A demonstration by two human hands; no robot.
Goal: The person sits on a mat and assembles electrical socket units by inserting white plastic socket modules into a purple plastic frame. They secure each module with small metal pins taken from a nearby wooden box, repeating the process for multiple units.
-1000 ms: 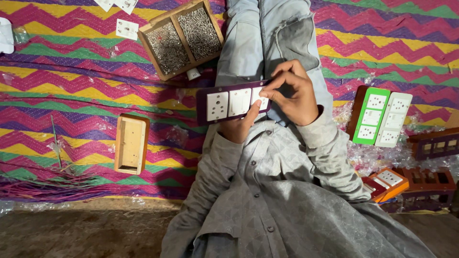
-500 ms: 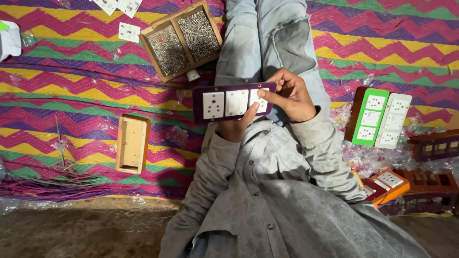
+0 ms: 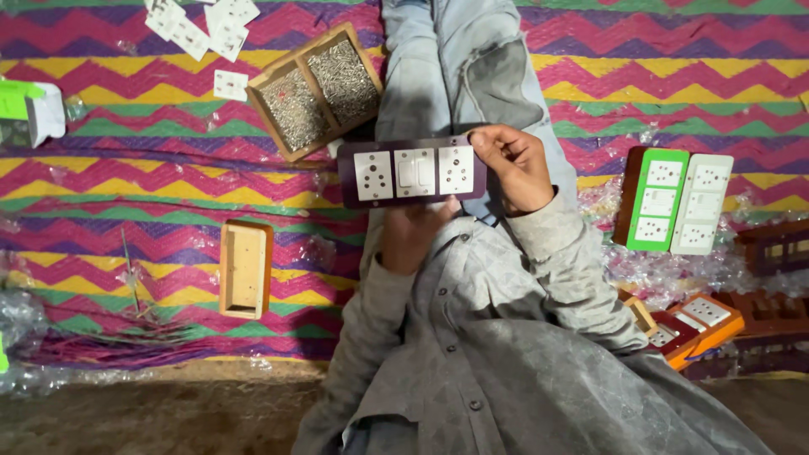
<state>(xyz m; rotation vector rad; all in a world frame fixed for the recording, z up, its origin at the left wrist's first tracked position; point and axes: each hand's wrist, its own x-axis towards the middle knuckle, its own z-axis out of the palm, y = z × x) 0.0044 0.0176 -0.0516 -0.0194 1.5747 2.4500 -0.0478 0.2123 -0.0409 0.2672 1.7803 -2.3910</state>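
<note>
— So, from the head camera, what's in the hands?
— Both grasp a dark purple rectangular switch panel with three white inserts point(image 3: 411, 173), held over the lap. The right hand point(image 3: 514, 168) pinches its right end; the left hand point(image 3: 410, 233) supports it from underneath.
— And around it?
— Far left, a two-compartment wooden box of metal screws point(image 3: 316, 88); near left, an empty wooden box point(image 3: 245, 268); right, a green-and-white socket board point(image 3: 672, 200) on the zigzag mat point(image 3: 126, 168).
</note>
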